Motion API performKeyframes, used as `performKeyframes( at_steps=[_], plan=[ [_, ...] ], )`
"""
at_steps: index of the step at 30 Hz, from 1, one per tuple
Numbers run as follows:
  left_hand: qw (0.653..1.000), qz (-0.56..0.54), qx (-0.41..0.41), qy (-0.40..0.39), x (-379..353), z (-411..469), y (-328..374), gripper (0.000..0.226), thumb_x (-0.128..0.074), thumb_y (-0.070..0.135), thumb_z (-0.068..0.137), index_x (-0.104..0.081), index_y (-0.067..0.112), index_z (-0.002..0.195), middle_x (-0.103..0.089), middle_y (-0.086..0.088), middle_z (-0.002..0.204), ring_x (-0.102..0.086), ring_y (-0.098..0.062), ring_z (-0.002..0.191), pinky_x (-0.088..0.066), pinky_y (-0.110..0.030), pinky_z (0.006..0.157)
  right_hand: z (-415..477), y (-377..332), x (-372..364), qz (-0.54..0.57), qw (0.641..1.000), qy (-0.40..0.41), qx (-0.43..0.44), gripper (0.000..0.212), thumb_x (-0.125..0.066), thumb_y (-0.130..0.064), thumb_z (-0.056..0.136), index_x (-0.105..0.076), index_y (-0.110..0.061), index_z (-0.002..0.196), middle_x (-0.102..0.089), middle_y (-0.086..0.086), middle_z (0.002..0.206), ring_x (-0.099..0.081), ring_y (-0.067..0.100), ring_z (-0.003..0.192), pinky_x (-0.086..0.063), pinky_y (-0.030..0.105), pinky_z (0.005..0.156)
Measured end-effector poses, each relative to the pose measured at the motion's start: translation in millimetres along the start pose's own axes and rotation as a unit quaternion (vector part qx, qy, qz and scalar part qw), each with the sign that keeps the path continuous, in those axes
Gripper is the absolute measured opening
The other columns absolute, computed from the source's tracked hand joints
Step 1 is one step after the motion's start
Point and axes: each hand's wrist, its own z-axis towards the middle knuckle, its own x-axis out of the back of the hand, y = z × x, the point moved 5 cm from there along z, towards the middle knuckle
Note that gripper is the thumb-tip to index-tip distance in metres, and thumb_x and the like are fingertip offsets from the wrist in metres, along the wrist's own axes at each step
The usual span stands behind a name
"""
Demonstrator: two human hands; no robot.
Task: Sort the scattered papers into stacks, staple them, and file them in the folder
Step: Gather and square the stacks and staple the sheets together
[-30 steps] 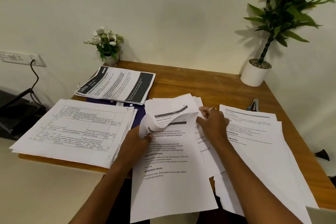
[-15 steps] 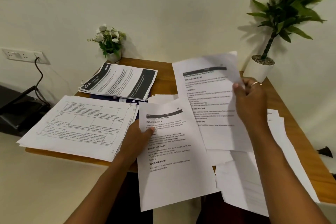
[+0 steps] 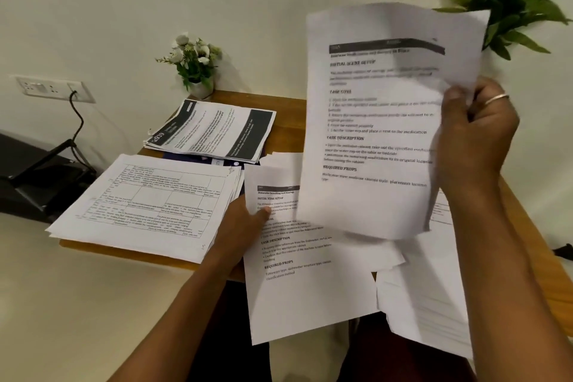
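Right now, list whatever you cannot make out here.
Head view:
- Raised sheet: text motion-blurred.
- Lower sheet: right side covered by raised sheet.
- Blue folder: mostly under dark-banded stack.
- Right pile: partly hidden by right forearm.
- Gridded stack: text too small.

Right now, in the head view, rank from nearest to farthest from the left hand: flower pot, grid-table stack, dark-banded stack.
1. The grid-table stack, right beside the left hand.
2. The dark-banded stack, farther back.
3. The flower pot, by the wall.
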Motion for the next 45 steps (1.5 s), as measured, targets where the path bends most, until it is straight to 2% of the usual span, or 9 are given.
performKeyframes(
  at_steps=[4, 8, 11, 14, 19, 23, 30, 38, 45],
  plan=[
    [1.0, -0.016, -0.01, 0.004, 3, 0, 2, 0.023, -0.052, 0.036, 0.105, -0.069, 0.021, 0.106, -0.074, 0.005, 0.093, -0.072, -0.002, 0.078, -0.055, -0.018, 0.06, -43, 66, -46, -0.114, 0.973, -0.181, -0.086, 0.011, -0.055, -0.024, 0.102, -0.065, -0.02, 0.098, -0.065, -0.011, 0.081, -0.059, -0.002, 0.064, -0.046, 0.021, 0.059],
    [0.999, -0.018, 0.016, 0.034, 5, -4, 5, 0.04, -0.033, 0.05, 0.108, -0.062, 0.026, 0.095, -0.068, 0.007, 0.094, -0.064, -0.006, 0.076, -0.047, -0.021, 0.07, -117, 132, -76, -0.257, 0.908, -0.316, -0.096, 0.031, -0.052, -0.018, 0.103, -0.064, -0.014, 0.131, -0.069, 0.007, 0.127, -0.064, 0.025, 0.118, -0.045, 0.026, 0.096],
    [0.994, -0.103, 0.028, 0.026, 3, -4, 10, 0.034, -0.025, 0.054, 0.106, -0.055, 0.038, 0.108, -0.058, 0.019, 0.097, -0.058, -0.003, 0.085, -0.047, -0.028, 0.081, -140, 139, -80, -0.301, 0.89, -0.332, -0.085, 0.034, -0.046, -0.025, 0.107, -0.058, -0.013, 0.137, -0.065, 0.005, 0.135, -0.062, 0.023, 0.123, -0.043, 0.023, 0.098],
    [0.998, -0.062, 0.019, -0.004, 0, -1, 8, 0.022, -0.047, 0.045, 0.105, -0.065, 0.032, 0.103, -0.073, 0.004, 0.1, -0.072, -0.017, 0.084, -0.057, -0.034, 0.071, -141, 145, -85, -0.334, 0.867, -0.358, -0.088, 0.042, -0.045, -0.033, 0.107, -0.049, -0.016, 0.146, -0.056, 0.001, 0.146, -0.056, 0.023, 0.131, -0.043, 0.03, 0.106],
    [1.0, -0.012, 0.027, -0.002, 1, 0, -4, 0.015, -0.059, 0.025, 0.102, -0.066, 0.025, 0.115, -0.075, 0.002, 0.102, -0.074, -0.021, 0.086, -0.061, -0.046, 0.076, -117, 161, -80, -0.316, 0.895, -0.304, -0.085, 0.045, -0.051, -0.052, 0.1, -0.067, -0.018, 0.124, -0.064, 0.0, 0.128, -0.062, 0.021, 0.117, -0.053, 0.037, 0.094],
    [0.999, -0.024, 0.033, 0.013, 3, -2, -2, 0.008, -0.059, 0.023, 0.102, -0.067, 0.026, 0.103, -0.075, 0.001, 0.094, -0.074, -0.021, 0.084, -0.062, -0.047, 0.076, -86, 175, -71, -0.289, 0.927, -0.22, -0.096, 0.038, -0.039, -0.041, 0.106, -0.069, -0.018, 0.102, -0.064, 0.004, 0.114, -0.06, 0.022, 0.106, -0.047, 0.033, 0.082],
    [0.999, -0.018, 0.038, 0.019, 3, -2, -4, 0.007, -0.059, 0.024, 0.102, -0.065, 0.027, 0.103, -0.074, -0.002, 0.094, -0.074, -0.023, 0.084, -0.062, -0.049, 0.077, -71, 196, -77, -0.336, 0.897, -0.257, -0.125, 0.053, -0.074, -0.032, 0.089, -0.058, -0.019, 0.137, -0.058, 0.007, 0.139, -0.052, 0.028, 0.126, -0.048, 0.043, 0.1],
    [0.999, -0.032, 0.019, 0.022, 3, -3, 1, 0.01, -0.061, 0.022, 0.101, -0.064, 0.031, 0.1, -0.074, 0.005, 0.097, -0.074, -0.016, 0.082, -0.058, -0.031, 0.064, -64, 196, -81, -0.292, 0.914, -0.241, -0.145, 0.061, -0.085, -0.028, 0.081, -0.06, -0.016, 0.135, -0.067, 0.002, 0.121, -0.062, 0.025, 0.113, -0.053, 0.051, 0.097],
    [0.999, -0.021, 0.016, 0.019, 2, -2, 1, 0.012, -0.062, 0.021, 0.101, -0.064, 0.033, 0.102, -0.074, 0.008, 0.099, -0.074, -0.017, 0.081, -0.058, -0.031, 0.063, -60, 197, -80, -0.253, 0.918, -0.249, -0.175, 0.065, -0.086, -0.02, 0.08, -0.058, -0.014, 0.138, -0.066, 0.001, 0.112, -0.066, 0.024, 0.106, -0.049, 0.03, 0.082]
  ],
)
